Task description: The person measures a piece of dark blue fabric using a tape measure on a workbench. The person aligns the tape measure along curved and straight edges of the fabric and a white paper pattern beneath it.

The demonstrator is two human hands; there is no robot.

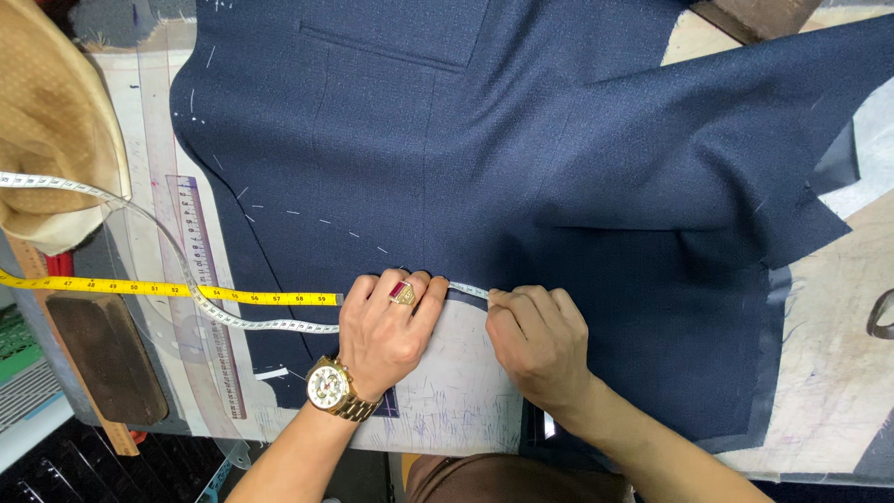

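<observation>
A dark navy jacket panel (484,158) with a welt pocket and white chalk dashes lies flat on the worktable (466,401). My left hand (386,331), with a gold watch and a red-stone ring, presses a measuring tape (233,321) against the cloth's lower edge. My right hand (535,335) pinches the tape's other part (468,291) on the same edge, a few centimetres to the right. The tape runs yellow and white leftwards off the table.
A clear plastic ruler (209,289) and a curved template lie at the left under the tape. A tan cloth (51,121) hangs at top left above a dark brown block (107,359). Dark scissor handles (880,317) show at the right edge.
</observation>
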